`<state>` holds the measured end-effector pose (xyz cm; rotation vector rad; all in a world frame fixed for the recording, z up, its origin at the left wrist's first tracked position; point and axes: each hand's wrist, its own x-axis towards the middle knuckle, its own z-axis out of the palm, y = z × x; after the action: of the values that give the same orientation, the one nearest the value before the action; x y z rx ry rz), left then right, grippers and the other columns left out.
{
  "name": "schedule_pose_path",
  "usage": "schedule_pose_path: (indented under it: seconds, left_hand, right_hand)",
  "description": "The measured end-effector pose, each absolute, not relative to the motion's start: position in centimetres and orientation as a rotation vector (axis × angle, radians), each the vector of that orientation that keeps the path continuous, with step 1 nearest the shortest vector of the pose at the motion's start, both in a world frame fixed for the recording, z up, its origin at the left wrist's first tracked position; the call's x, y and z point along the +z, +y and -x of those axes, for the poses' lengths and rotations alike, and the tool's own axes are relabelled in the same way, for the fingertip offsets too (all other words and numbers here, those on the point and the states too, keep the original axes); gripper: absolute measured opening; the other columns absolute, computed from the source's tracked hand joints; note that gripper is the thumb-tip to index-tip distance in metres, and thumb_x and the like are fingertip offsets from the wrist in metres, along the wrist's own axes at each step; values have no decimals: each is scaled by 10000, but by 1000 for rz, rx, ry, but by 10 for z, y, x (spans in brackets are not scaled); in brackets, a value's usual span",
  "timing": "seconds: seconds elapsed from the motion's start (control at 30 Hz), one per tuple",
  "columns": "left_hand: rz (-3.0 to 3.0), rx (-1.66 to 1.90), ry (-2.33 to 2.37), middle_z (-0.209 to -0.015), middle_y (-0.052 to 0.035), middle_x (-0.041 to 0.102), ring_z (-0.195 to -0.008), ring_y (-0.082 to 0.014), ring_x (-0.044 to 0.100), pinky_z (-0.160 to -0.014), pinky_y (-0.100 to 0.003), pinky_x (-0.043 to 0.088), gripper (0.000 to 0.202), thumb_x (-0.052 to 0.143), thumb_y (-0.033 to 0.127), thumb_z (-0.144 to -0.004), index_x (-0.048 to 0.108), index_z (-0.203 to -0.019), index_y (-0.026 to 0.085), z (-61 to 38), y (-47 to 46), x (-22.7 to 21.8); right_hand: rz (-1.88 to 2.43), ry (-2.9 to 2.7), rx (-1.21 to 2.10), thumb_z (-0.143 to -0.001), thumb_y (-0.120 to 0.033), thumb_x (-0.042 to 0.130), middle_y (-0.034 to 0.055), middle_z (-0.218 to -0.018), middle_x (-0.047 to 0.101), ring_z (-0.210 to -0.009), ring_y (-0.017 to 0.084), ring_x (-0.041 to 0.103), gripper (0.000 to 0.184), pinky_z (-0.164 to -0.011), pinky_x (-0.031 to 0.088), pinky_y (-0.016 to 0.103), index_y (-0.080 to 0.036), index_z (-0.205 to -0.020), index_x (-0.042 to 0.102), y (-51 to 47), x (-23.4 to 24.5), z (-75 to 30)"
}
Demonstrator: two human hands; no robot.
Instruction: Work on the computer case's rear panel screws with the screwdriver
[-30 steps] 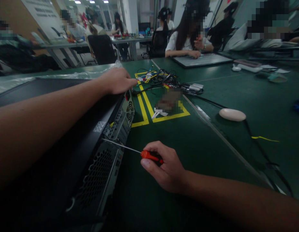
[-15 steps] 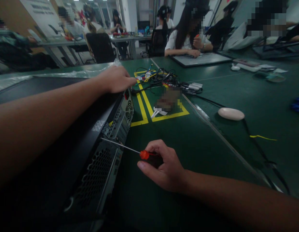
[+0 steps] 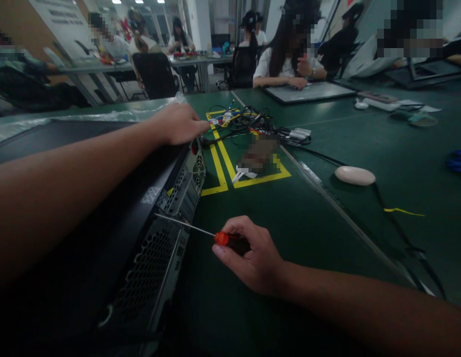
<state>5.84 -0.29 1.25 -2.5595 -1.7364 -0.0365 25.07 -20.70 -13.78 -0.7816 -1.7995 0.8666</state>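
Observation:
A black computer case [image 3: 114, 218] lies on its side at the left, its rear panel with vents and ports turned toward the right. My left hand [image 3: 180, 124] rests on the case's far top corner, thumb stretched out toward the rear edge; its other fingers are partly hidden. My right hand [image 3: 250, 255] is closed around the handle of a screwdriver [image 3: 222, 238] with a red-and-black grip. The long thin shaft points left, and its tip meets the rear edge of the case near a silvery label [image 3: 151, 195]. Whether it sits in a screw is too small to tell.
Beyond the case lie a tangle of cables [image 3: 252, 119] and a pixelated object [image 3: 258, 153] within yellow tape [image 3: 262, 180]. A pale oval mouse-like thing [image 3: 355, 175] and a black cable lie at right. Across the table a person [image 3: 290, 64] works over a flat panel [image 3: 312, 90].
My right thumb has closed in against the red collar, and more of the black handle shows. The case and my left hand have hardly moved.

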Motion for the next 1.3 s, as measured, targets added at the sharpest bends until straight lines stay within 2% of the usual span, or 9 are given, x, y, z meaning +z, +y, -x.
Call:
schedule_pose_path:
  seconds: [0.27, 0.47, 0.6, 0.8, 1.03, 1.17, 1.3]
  left_hand:
    - [2565, -3, -1721, -942, -197, 702, -777, -198, 458, -780, -352, 364, 718, 312, 495, -1016, 799, -1048, -32, -60, -9, 16]
    - [2495, 8, -1755, -933, -163, 712, -881, -251, 578, -826, -357, 428, 714, 314, 540, -985, 829, -1075, 54, -58, 5, 8]
    - [2495, 3, -1774, -850, -141, 679, -867, -253, 588, -806, -351, 429, 727, 325, 574, -961, 826, -1056, 56, -57, 9, 6]
    - [2512, -76, -1809, -869, -133, 717, -924, -301, 632, -838, -370, 454, 618, 416, 572, -882, 835, -1079, 164, -56, 12, 5]
    - [2509, -36, -1797, -796, -147, 684, -862, -301, 629, -799, -406, 451, 613, 397, 573, -899, 837, -979, 155, -58, 9, 8]
    - [2504, 3, -1770, -842, -150, 687, -838, -271, 613, -782, -396, 441, 674, 328, 561, -938, 834, -986, 118, -59, 6, 9]
    - [2485, -13, -1805, -873, -141, 706, -876, -279, 635, -814, -381, 452, 671, 347, 579, -929, 842, -1004, 131, -59, 6, 8]
  right_hand:
    - [791, -1800, 871, -946, -231, 722, -30, -818, 612, -623, 115, 551, 169, -557, 435, 235, -222, -1043, 584, -208, -138, -252]
    - [786, -1790, 876, -945, -222, 718, -36, -813, 595, -605, 106, 528, 160, -550, 422, 230, -219, -1038, 587, -207, -137, -250]
    - [783, -1785, 898, -945, -220, 716, -36, -809, 588, -600, 102, 522, 149, -545, 416, 227, -207, -1032, 596, -207, -137, -250]
    - [772, -1785, 900, -947, -219, 707, -33, -803, 590, -592, 99, 513, 137, -544, 413, 226, -190, -1033, 605, -207, -137, -251]
    - [777, -1841, 765, -994, -234, 638, 7, -851, 654, -689, 140, 586, 77, -648, 477, 270, -188, -1053, 658, -205, -133, -253]
    - [768, -1871, 755, -1039, -216, 568, 27, -864, 671, -722, 148, 611, 131, -683, 498, 277, -176, -1061, 691, -204, -133, -253]
    - [775, -1854, 776, -1022, -241, 608, 25, -903, 690, -749, 154, 637, 121, -678, 509, 272, -198, -1130, 640, -206, -135, -253]
